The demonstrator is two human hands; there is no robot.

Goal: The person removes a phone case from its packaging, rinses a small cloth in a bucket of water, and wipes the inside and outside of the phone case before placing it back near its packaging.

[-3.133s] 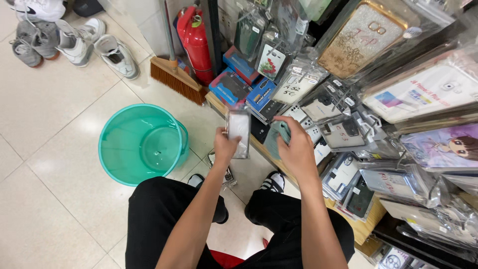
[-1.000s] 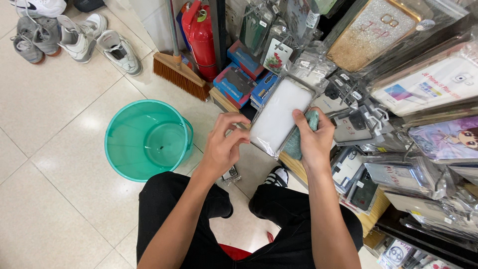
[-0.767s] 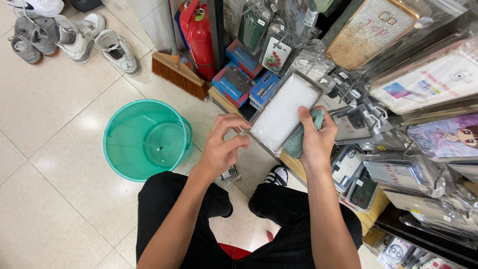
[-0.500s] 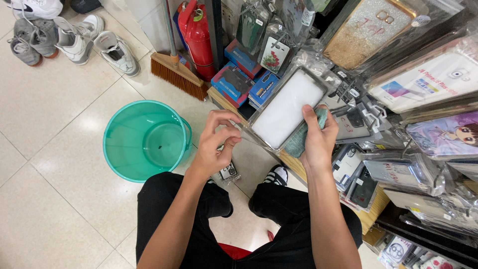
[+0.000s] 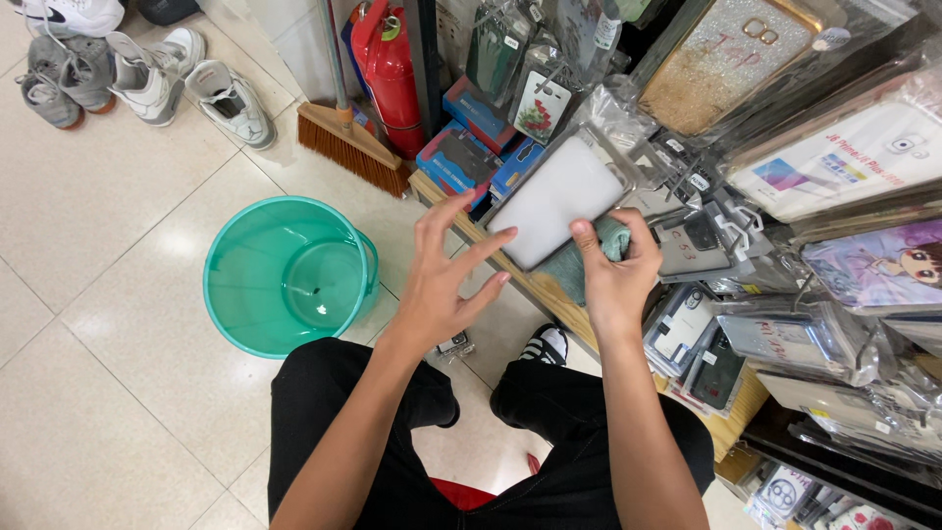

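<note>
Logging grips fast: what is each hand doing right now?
Left hand: open, fingers spread, holding nothing.
Right hand: closed on a teal cloth and white packaged case.

Right hand (image 5: pixel 613 280) has a grip on a clear packaged phone case (image 5: pixel 559 199) with a white insert, thumb across its lower edge, and a teal cloth (image 5: pixel 589 257) bunched in the same grip underneath. Left hand (image 5: pixel 442 280) hangs just left of that grip, fingers spread, holding nothing, fingertips close to the case's corner. Beyond the grip, racks of packaged phone cases (image 5: pixel 834 177) crowd the shelf. Well left of the grip, a green bucket (image 5: pixel 285 275) stands on the tiled floor. Up past it, a broom (image 5: pixel 348 142) and a red fire extinguisher (image 5: pixel 391 69).
</note>
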